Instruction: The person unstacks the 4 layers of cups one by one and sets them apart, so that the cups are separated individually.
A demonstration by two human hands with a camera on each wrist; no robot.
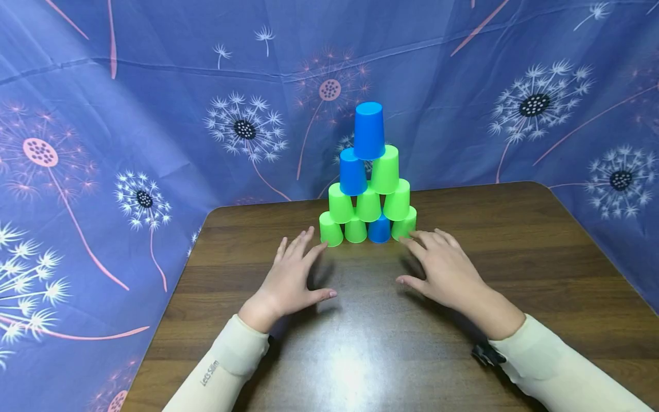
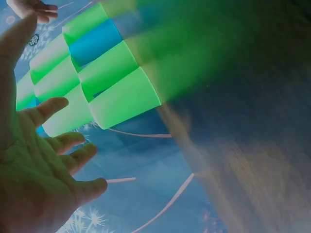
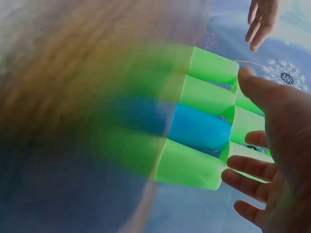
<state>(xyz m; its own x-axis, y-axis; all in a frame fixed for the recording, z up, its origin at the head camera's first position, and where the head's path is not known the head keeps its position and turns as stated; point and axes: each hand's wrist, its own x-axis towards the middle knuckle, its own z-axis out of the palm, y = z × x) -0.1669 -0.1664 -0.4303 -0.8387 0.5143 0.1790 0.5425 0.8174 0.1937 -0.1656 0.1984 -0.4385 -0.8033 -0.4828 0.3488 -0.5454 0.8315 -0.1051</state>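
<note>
A pyramid of upside-down plastic cups stands toward the back of the table, mostly green with a few blue ones. At its peak is a blue cup [image 1: 369,131]; below it a blue cup [image 1: 352,171] and a green cup [image 1: 385,170] stand side by side. The bottom row has several green cups and one blue cup [image 1: 379,229]. My left hand [image 1: 288,280], fingers spread, is in front of the lower left green cup [image 1: 331,230]. Opposite it, my right hand [image 1: 445,269] reaches beside the lower right green cup [image 1: 404,224]. Neither hand holds anything; fingertip contact cannot be told.
The brown wooden table [image 1: 350,332] has its back edge just behind the cups. A blue cloth [image 1: 412,51] printed with dandelions hangs behind and along the sides. A dark strap piece [image 1: 488,353] sits at the right cuff.
</note>
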